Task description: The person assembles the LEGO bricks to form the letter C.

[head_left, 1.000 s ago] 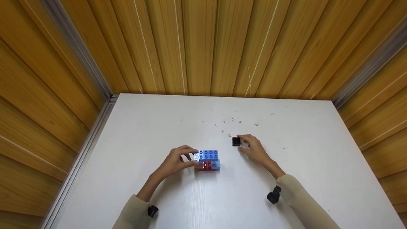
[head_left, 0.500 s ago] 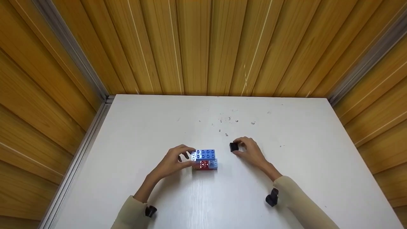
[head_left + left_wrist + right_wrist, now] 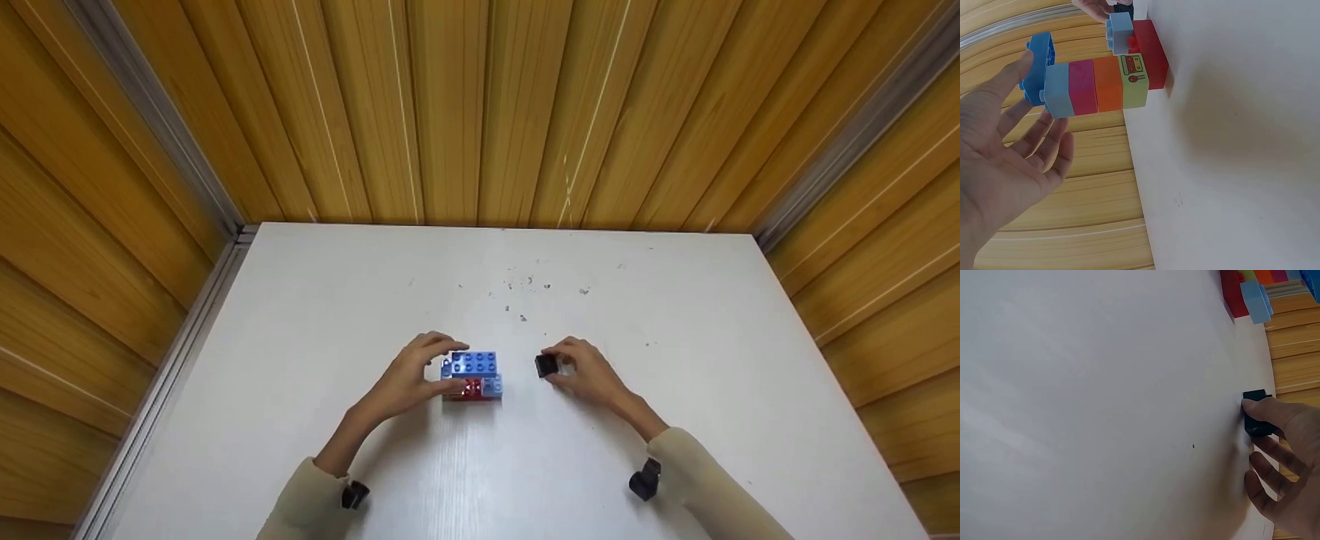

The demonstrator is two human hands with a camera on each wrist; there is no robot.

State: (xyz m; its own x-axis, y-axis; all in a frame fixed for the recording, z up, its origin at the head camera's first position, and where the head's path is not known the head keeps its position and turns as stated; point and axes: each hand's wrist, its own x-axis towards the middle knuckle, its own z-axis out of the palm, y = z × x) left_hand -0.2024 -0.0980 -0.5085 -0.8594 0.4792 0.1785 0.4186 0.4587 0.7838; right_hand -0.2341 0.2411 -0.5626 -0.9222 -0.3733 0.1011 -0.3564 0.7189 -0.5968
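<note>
A small brick tower stands mid-table: a red base brick [image 3: 1150,53] bears a light blue brick [image 3: 1122,32] and a column of lime [image 3: 1134,93], orange [image 3: 1108,84], magenta [image 3: 1082,86] and light blue blocks. Across the column's top lies a long blue brick [image 3: 475,363], overhanging it. My left hand [image 3: 411,377] pinches this blue brick between thumb and index finger; the other fingers curl loosely beside the column. To the right of the tower, my right hand [image 3: 594,373] pinches a small black block [image 3: 545,366] with thumb and index finger, partly covering it in the right wrist view.
The white table [image 3: 337,300] has dark scuff marks [image 3: 529,285] beyond the hands. Wood-patterned panels [image 3: 450,112] enclose its back and sides. Small black devices [image 3: 645,480] sit at both sleeve cuffs.
The right hand has closed its thumb on the black block and drawn it toward me. The left fingers have shifted a little rightward along the blue brick. The head view has turned slightly.
</note>
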